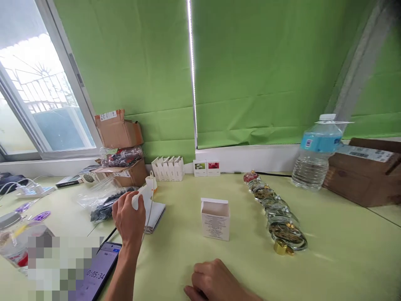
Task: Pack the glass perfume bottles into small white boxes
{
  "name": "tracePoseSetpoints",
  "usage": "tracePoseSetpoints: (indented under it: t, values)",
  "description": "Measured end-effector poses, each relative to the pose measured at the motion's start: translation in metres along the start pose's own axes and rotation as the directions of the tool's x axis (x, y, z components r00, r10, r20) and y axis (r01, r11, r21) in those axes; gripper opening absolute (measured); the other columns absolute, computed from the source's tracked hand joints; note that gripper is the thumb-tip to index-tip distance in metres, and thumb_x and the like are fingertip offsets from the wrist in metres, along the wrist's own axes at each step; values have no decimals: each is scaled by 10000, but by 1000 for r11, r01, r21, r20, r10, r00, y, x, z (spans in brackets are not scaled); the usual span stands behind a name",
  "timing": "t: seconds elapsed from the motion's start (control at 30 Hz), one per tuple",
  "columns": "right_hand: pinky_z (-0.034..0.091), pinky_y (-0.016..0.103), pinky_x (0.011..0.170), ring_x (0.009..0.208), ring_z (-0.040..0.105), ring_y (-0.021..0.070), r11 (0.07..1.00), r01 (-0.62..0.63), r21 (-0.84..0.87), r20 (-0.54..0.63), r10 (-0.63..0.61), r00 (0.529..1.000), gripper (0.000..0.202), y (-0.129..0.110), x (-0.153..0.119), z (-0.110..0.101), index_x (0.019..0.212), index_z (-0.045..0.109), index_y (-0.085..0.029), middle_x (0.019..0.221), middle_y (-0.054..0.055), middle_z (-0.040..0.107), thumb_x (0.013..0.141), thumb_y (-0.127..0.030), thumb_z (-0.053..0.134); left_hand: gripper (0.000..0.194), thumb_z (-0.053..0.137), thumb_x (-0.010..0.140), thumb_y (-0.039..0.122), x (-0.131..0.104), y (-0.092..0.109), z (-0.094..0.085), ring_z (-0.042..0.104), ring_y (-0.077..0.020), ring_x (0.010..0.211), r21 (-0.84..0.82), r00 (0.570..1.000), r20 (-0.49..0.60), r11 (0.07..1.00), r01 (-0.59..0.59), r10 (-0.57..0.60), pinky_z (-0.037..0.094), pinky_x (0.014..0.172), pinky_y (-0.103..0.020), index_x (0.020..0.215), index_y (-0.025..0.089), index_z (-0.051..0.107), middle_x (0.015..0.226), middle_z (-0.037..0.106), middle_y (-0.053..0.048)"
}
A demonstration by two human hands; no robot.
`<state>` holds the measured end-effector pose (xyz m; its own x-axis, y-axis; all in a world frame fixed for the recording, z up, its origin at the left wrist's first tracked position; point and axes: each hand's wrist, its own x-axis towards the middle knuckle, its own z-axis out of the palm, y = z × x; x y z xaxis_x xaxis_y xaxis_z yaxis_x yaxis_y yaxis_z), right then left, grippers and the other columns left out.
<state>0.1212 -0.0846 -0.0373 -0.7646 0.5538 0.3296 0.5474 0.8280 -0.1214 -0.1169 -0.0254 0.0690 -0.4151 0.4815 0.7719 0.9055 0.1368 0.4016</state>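
Observation:
My left hand point(129, 213) is over the left side of the table, thumb and fingers closed on a white sheet point(141, 198). Under it lies a stack of white papers point(156, 218), with a thin white cable point(152, 198) running in front. At the front edge my right hand point(216, 279) rests with curled fingers; nothing shows in it. A small white box point(215, 220) with printed text stands upright ahead of that hand, its top open. To its right, a row of shiny round glass ornaments point(282, 213) with gold-coloured parts stretches away from me.
Several narrow white boxes point(168, 169) stand by the wall beside two picture cards point(206, 168). A large water bottle point(315, 156) and a brown carton point(363, 177) are at right. On the left are a phone point(99, 271), a plastic bag point(103, 196) and stacked cartons point(117, 131).

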Motion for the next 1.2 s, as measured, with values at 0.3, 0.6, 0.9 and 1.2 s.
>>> tracePoseSetpoints:
  t: [0.3, 0.6, 0.9, 1.2]
  values:
    - [146, 295, 447, 474, 514, 84, 1000, 23, 19, -68, -22, 997, 278, -4, 2, -13, 570, 524, -175, 596, -15, 620, 826, -283, 533, 299, 463, 872, 322, -8, -26, 18, 350, -307, 1278, 170, 996, 90, 985, -7, -9, 331, 1013, -453, 1053, 214, 675, 1256, 569, -91]
    - [161, 292, 457, 499, 525, 90, 999, 17, 32, -34, -16, 999, 258, -5, 1, -16, 598, 538, -179, 628, -15, 634, 835, -280, 525, 318, 455, 876, 330, -7, -27, 20, 373, -303, 1253, 182, 994, 110, 983, -33, 13, 323, 1032, -442, 1061, 195, 675, 1219, 585, -111]
    - [164, 292, 463, 504, 528, 91, 999, 24, 43, -28, -23, 999, 255, -6, 1, -18, 601, 527, -178, 625, -12, 626, 841, -264, 518, 253, 478, 861, 315, -8, -29, 23, 372, -270, 1262, 166, 990, 132, 983, -74, 52, 318, 1054, -399, 969, 202, 677, 1201, 583, -90]
    - [156, 285, 460, 501, 518, 79, 999, 21, 33, -46, -19, 999, 227, -8, 2, -18, 593, 515, -171, 620, -23, 620, 801, -258, 538, 275, 496, 836, 291, -10, -34, 26, 340, -317, 1295, 160, 991, 115, 984, -79, 61, 305, 1063, -465, 802, 186, 748, 1196, 611, -115]
